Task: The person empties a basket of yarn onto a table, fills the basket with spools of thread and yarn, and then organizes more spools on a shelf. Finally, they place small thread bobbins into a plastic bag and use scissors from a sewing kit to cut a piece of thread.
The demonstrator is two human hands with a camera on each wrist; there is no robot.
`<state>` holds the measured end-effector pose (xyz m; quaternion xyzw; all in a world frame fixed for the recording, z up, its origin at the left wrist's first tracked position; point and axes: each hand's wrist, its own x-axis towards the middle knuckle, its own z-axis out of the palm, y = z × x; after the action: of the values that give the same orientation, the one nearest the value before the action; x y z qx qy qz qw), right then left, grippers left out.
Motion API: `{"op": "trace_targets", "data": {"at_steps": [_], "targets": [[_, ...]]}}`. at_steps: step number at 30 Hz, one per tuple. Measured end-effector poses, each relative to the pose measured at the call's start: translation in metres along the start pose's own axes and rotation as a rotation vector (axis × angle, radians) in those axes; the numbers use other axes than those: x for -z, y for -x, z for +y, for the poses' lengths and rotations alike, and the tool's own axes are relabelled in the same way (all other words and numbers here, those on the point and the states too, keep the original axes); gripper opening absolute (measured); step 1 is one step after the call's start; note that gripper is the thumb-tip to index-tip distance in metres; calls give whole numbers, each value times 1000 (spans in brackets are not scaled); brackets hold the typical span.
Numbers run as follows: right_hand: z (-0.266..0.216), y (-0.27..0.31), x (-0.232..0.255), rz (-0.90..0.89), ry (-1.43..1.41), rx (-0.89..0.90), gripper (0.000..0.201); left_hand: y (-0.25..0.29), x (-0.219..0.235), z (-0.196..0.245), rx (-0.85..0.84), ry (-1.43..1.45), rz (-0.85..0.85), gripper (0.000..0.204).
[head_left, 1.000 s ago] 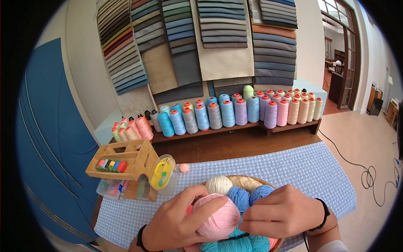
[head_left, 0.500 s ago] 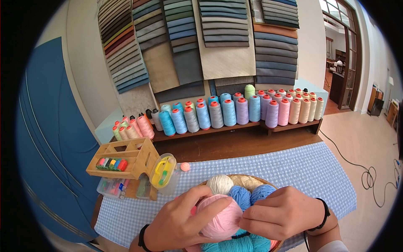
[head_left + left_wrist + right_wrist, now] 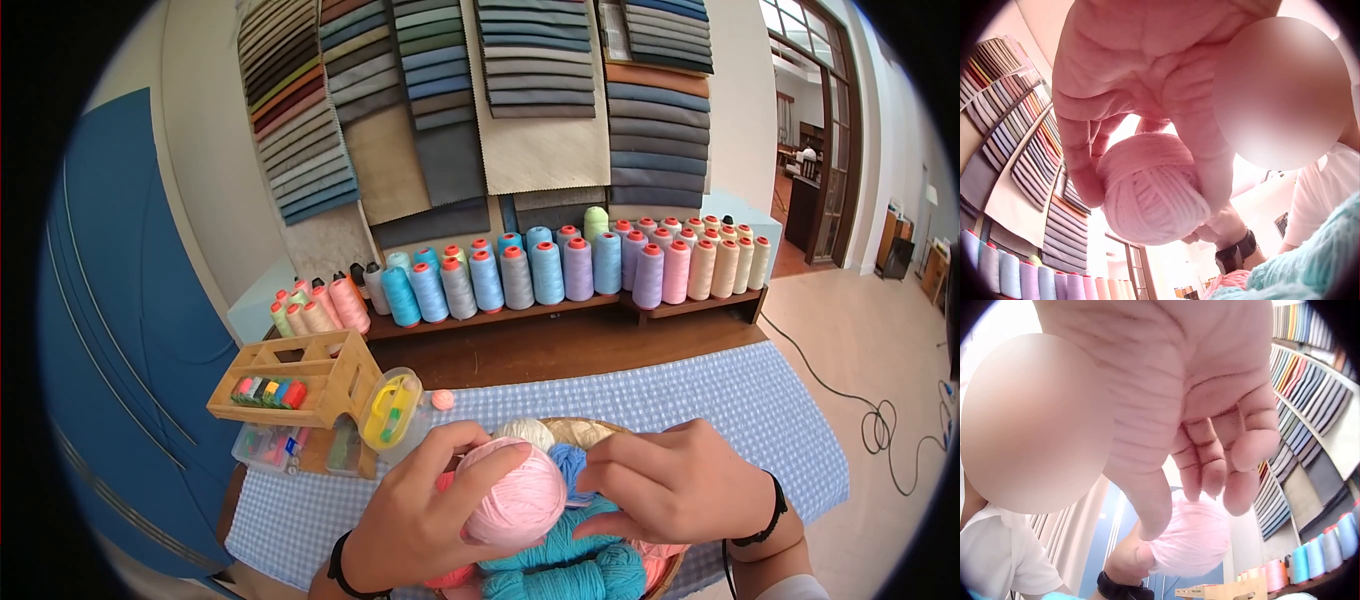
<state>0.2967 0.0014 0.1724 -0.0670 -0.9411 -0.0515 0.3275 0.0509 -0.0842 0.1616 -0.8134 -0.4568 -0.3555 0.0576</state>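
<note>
Over the basket on the near side of the desk, the left hand grips a pink yarn ball, fingers bent round one side and thumb round the other. We take the grasp to be chosen for keeping the round ball steady, its right face left bare for the other hand.

Right hand just beside it, fingers bent, thumb apart, a narrow gap between them, nothing seen inside; we cannot tell whether a thin strand runs there.

Basket contents, as we see them: white ball at the far side, blue yarn behind the pink, teal skeins nearest us, coral yarn at right. The high wall probably stops balls rolling off.

To the left, a wooden caddy holds small coloured spools in a row, likely stood that way for picking by colour. Beside it, a clear box contains yellow and green items.
</note>
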Motion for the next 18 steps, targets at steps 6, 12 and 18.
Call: {"op": "trace_targets", "data": {"at_steps": [6,12,18], "targets": [[1,2,0,-70,-5,-18,30,0,0,0,-27,19,21,73],[3,7,-5,-83,-6,75,18,0,1,0,-53,-9,-21,74],[4,8,-4,-53,-35,99,18,0,1,-4,-17,-23,-1,74]]}}
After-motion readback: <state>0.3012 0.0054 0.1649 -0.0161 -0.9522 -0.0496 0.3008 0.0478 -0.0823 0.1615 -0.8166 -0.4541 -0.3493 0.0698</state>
